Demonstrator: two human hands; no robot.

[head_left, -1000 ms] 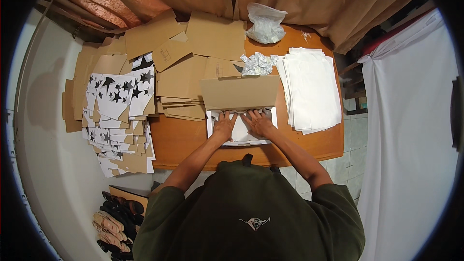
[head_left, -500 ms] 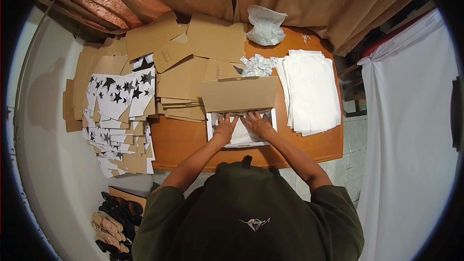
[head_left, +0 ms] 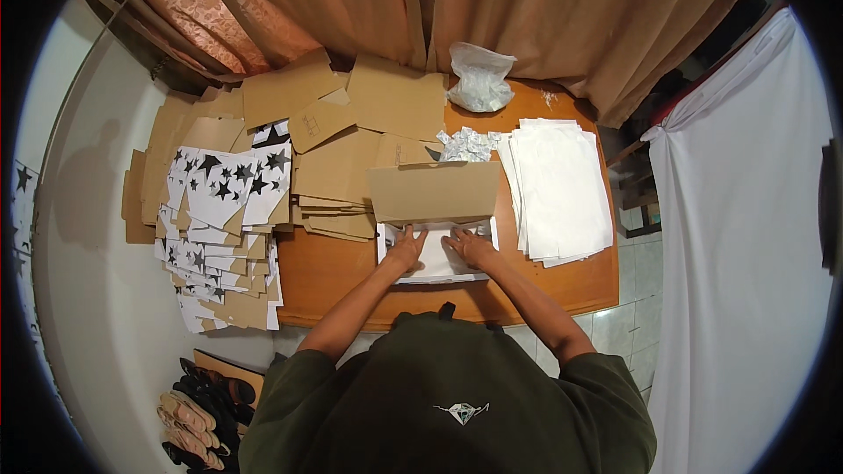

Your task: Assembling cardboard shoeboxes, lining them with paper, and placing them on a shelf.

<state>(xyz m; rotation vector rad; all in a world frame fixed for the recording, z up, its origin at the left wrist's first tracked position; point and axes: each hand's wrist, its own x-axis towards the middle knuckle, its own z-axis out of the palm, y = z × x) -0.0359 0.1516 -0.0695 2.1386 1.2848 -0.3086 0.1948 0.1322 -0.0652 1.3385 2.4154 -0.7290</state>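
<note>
A cardboard box (head_left: 443, 279) with white outer walls lies near the table's front edge. Its brown lid (head_left: 435, 191) stands raised at the back. White paper (head_left: 436, 262) lines the inside. My left hand (head_left: 406, 251) rests on the paper in the left half of the box, fingers apart. In the right half my right hand (head_left: 472, 248) presses on the same paper with its fingers spread. Neither hand grips anything. What lies beneath the paper is hidden.
A stack of white paper sheets (head_left: 562, 189) lies right of the box. Behind it are a pile of small silvery packets (head_left: 468, 146) and a plastic bag (head_left: 481, 79). Flat brown cardboard (head_left: 334, 167) and star-printed pieces (head_left: 224, 180) cover the table's left side.
Both hands have drawn slightly back from the box's rear edge and the paper lies more in view. The whole scene has shifted a little lower in the picture.
</note>
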